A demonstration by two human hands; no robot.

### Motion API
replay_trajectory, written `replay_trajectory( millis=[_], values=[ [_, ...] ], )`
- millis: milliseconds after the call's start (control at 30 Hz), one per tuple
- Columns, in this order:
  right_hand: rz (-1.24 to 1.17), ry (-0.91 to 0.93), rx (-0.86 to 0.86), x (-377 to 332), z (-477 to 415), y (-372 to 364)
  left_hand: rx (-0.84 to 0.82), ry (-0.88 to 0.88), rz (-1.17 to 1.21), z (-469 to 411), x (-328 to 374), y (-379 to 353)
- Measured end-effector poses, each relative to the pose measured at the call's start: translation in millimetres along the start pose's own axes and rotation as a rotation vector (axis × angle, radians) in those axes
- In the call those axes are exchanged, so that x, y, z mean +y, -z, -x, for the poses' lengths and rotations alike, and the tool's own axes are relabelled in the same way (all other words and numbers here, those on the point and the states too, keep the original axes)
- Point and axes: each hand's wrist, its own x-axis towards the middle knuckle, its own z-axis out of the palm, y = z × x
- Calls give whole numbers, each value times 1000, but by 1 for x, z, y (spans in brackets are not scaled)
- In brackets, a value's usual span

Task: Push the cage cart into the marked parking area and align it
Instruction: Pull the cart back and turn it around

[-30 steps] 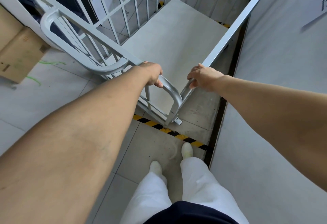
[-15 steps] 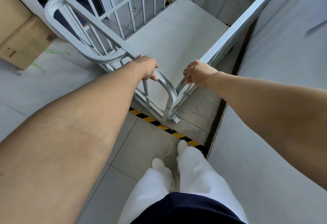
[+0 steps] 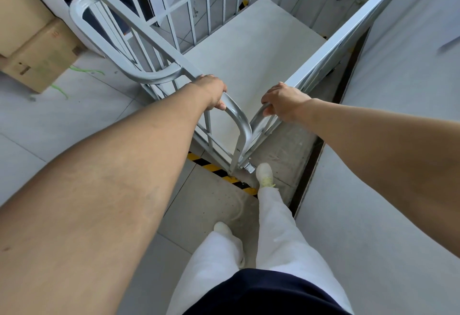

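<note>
The cage cart [image 3: 249, 48] is grey metal with barred sides and a flat grey deck, seen from above at its near corner. My left hand [image 3: 211, 90] grips the curved top rail of the left side panel. On the right side panel's top rail, my right hand [image 3: 281, 102] is closed just past the corner. A yellow-and-black striped floor line [image 3: 219, 174] runs under the cart's near corner post. My right foot [image 3: 265, 174] stands on that line beside the post; my left foot [image 3: 222, 227] is behind it.
A grey wall [image 3: 398, 190] runs close along the cart's right side, with a dark gap at its base. Cardboard boxes [image 3: 37, 48] sit on the tiled floor at the left, with green string beside them. More barred cage panels stand beyond the cart.
The cart has rolled forward, away from me, and I have stepped after it. My right foot has come forward onto the striped line. Both hands keep their grip.
</note>
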Motion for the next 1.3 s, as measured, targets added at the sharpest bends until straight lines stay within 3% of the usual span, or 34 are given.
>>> replay_trajectory(
  millis=[500, 867, 1300],
  values=[
    [26, -15, -66, -1, -1, 6, 45, -26, 28, -7, -7, -10],
    [218, 55, -198, -6, 1, 28, 32, -2, 112, -15, -12, -13],
    [221, 113, -174, -2, -7, 25, 41, 8, 122, -20, -16, -11]
  ],
)
